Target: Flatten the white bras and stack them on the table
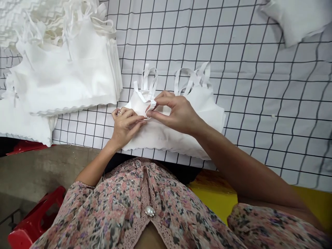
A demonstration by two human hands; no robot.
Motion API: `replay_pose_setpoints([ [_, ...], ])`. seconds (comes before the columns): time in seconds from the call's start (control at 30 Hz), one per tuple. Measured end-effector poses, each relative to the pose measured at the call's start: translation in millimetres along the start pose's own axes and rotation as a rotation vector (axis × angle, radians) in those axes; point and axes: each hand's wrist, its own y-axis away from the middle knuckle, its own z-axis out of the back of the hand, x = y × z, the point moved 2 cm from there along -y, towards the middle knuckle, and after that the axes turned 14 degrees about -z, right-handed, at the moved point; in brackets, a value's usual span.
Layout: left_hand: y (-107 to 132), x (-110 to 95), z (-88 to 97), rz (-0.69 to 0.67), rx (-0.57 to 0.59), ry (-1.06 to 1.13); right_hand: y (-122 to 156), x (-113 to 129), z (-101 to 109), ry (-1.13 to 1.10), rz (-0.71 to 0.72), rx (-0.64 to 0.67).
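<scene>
A white bra top (pixel 168 135) with thin shoulder straps lies on the table in front of me, its scalloped hem toward my body. My right hand (pixel 176 110) pinches one of its white straps (pixel 152 103) between thumb and fingers, over the left cup. Close beside it, my left hand (pixel 128 124), with a ring on one finger, is closed at the strap's lower end. Its thumb and fingertips meet there, and what exactly lies between them is partly hidden. The other straps (pixel 192 77) stand up in loops at the far side of the garment.
Stacked white bra tops (pixel 75 72) cover the table's left side, their straps bunched at the back. Another white cloth piece (pixel 301 20) lies at the far right. The tablecloth (pixel 249 86) is a black-lined grid. Below left stands a red plastic stool (pixel 36 221).
</scene>
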Motion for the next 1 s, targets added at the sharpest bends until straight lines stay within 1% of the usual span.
replay_pose_setpoints([
  [0.13, 0, 0, 1.1, 0.054, -0.011, 0.021, 3, 0, -7, 0.006, 0.021, -0.018],
  [0.23, 0, 0, 1.7, 0.047, -0.027, 0.028, 5, 0, -10, 0.007, 0.052, -0.036],
  [0.4, -1, -1, 2.0, 0.056, -0.033, 0.035, 3, 5, 2, -0.024, 0.103, -0.202],
  [0.47, -1, -1, 2.5, 0.058, -0.038, 0.039, 2, 10, 7, -0.005, 0.144, -0.208],
  [0.53, -2, -2, 3.4, 0.054, -0.039, 0.051, 0, 15, 7, 0.049, 0.194, -0.126],
  [0.63, -2, -3, 5.2, 0.033, -0.036, 0.073, -6, 16, 2, 0.16, 0.263, 0.065],
  [0.73, -3, -3, 6.2, 0.042, -0.02, 0.068, -14, 11, 0, 0.214, 0.258, 0.206],
  [0.87, -4, -3, 6.5, 0.063, 0.008, 0.069, -21, 4, 5, 0.173, 0.164, 0.292],
  [1.0, -4, -3, 7.4, 0.064, 0.002, 0.095, -20, 5, 8, 0.147, 0.134, 0.338],
])
